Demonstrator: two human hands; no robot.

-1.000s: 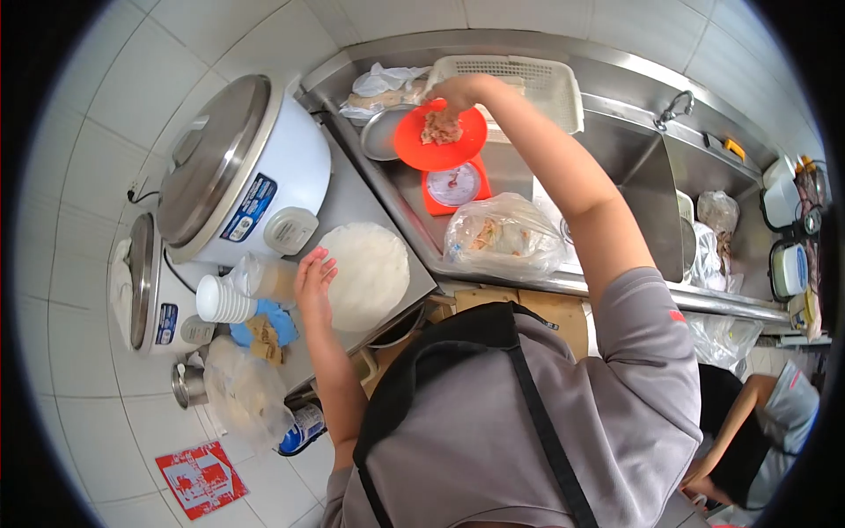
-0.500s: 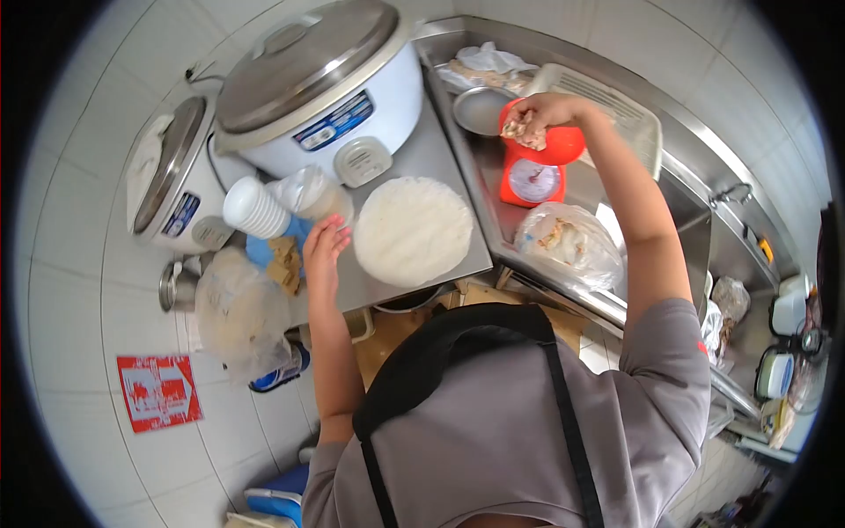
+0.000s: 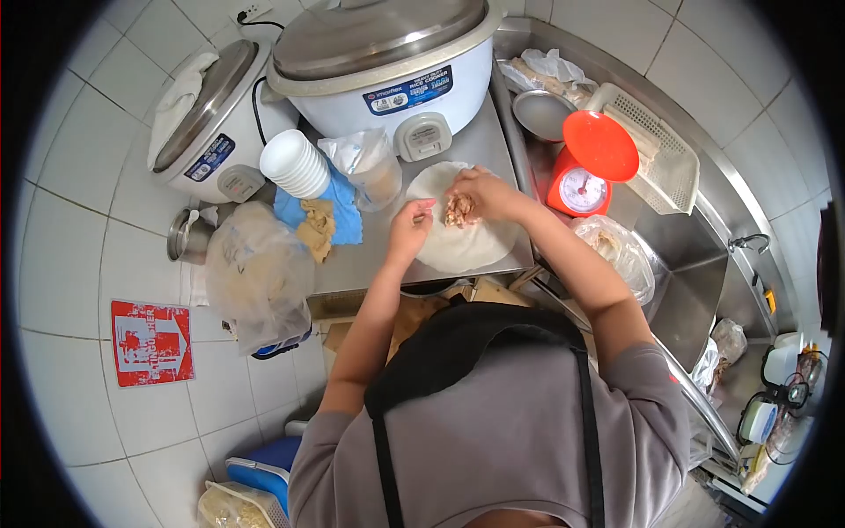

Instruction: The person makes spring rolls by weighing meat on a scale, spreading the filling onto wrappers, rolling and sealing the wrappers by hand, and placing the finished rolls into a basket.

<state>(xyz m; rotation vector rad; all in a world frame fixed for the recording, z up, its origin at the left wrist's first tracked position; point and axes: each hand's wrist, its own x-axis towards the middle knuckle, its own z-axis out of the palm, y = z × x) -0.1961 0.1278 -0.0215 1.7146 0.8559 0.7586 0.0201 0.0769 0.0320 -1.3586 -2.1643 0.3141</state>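
Observation:
A round, white, sheet-like wrapper (image 3: 471,251) lies flat on the metal table. Over its middle, my right hand (image 3: 490,195) is closed around a clump of chopped meat (image 3: 459,210), pinkish and chunky, low against the sheet. Whether the clump rests on the wrapper or is only held there, I cannot tell. My left hand (image 3: 410,231) hovers at the wrapper's left edge, fingers curled together with nothing visible in them. A red kitchen scale (image 3: 581,187) with a round dial stands in the sink area to the right, its red pan (image 3: 601,146) on top.
A large rice cooker (image 3: 387,84) stands behind the wrapper, a smaller one (image 3: 207,132) to its left. White stacked cups (image 3: 295,165), a plastic-wrapped container (image 3: 371,172) and a blue cloth (image 3: 339,216) sit left. Beyond the scale are a metal bowl (image 3: 540,114) and a plastic basket (image 3: 671,180).
My right hand has carried the chopped meat from the scale's pan left to the wrapper. My left hand has moved to the wrapper's edge and curled its fingers. The view has shifted.

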